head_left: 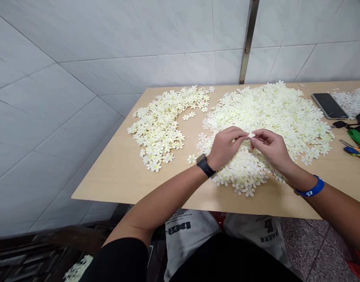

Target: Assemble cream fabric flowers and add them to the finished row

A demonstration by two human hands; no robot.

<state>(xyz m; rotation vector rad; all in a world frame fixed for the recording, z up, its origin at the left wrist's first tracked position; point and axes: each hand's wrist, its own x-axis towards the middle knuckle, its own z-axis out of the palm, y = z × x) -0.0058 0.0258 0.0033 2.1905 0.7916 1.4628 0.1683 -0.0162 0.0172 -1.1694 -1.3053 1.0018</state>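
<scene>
A small white artificial flower (251, 135) is pinched between the fingertips of both my hands, above a large heap of pale flowers (268, 109). My left hand (227, 147), with a dark watch at its wrist, grips it from the left. From the other side my right hand (272, 149), wearing a blue wristband, closes thumb and fingers on it. The fingers partly cover the flower. Left of the heap lies a smaller curved pile of yellowish-white flowers (159, 125). One single flower (191, 159) rests beside my left wrist.
A phone (329, 105) lies on the wooden table (115, 176) at the back right, by a pile of thin white pieces (351, 102). Scissors with a blue and yellow handle (354, 152), a green-handled tool (357, 139) and keys sit at the right edge. A tiled wall (168, 31) stands behind.
</scene>
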